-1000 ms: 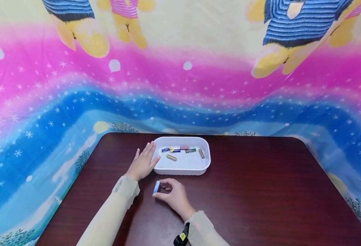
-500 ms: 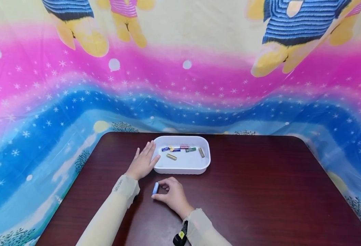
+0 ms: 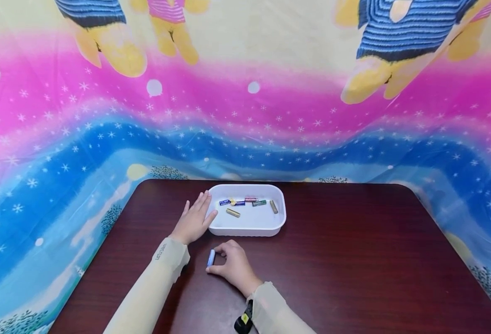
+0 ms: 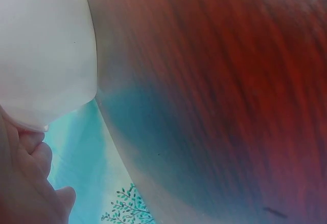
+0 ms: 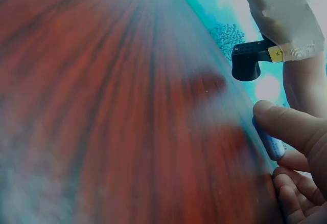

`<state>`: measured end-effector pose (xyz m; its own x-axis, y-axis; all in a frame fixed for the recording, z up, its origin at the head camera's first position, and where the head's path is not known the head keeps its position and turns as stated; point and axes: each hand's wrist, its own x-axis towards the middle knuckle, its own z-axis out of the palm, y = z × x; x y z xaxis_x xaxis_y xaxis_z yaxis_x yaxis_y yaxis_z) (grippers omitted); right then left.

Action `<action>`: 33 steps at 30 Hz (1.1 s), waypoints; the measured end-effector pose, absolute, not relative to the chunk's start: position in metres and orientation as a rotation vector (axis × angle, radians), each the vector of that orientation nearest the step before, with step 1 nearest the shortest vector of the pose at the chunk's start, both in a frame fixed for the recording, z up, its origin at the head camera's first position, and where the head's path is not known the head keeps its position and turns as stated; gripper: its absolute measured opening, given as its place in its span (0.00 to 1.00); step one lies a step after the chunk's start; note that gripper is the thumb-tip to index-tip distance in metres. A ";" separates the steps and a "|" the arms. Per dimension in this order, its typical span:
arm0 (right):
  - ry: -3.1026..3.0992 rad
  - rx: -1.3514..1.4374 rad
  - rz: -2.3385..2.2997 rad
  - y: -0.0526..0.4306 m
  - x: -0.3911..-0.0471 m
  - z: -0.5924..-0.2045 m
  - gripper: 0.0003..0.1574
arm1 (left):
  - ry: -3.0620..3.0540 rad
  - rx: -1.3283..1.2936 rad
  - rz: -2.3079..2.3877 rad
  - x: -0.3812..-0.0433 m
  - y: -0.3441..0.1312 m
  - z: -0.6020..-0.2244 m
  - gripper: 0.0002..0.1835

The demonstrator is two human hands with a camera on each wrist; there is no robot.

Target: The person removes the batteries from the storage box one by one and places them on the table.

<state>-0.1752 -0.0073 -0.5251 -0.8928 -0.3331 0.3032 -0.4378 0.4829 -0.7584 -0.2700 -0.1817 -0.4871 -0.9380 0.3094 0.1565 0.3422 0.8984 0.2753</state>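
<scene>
My left hand [image 3: 193, 220] lies with its fingers straight along the left wall of a white plastic tray [image 3: 245, 232]. In the left wrist view, the fingers [image 4: 38, 157] touch the white wall low at the left. In front of the tray, my right hand [image 3: 235, 265] pinches a light blue battery [image 3: 211, 258] by its two ends between thumb and forefinger. The right wrist view shows this battery [image 5: 269, 139] close over the tabletop. Inside the tray lie several batteries, among them a gold one [image 3: 233, 213], a green one [image 3: 259, 203] and a red one [image 3: 251, 199].
The dark reddish-brown table [image 3: 354, 260] extends to both sides of the tray, with rounded far corners. Behind it hangs a colourful printed cloth [image 3: 245, 120]. A black wrist camera [image 3: 243, 321] sits under the right sleeve [image 3: 276, 308].
My right hand has come slightly nearer with the light blue battery, which is a little more upright. The left hand stays against the tray.
</scene>
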 end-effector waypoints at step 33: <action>-2.756 0.651 1.197 -0.007 -0.171 -0.518 0.30 | -2.965 -0.501 -0.470 -0.271 -0.182 -0.489 0.40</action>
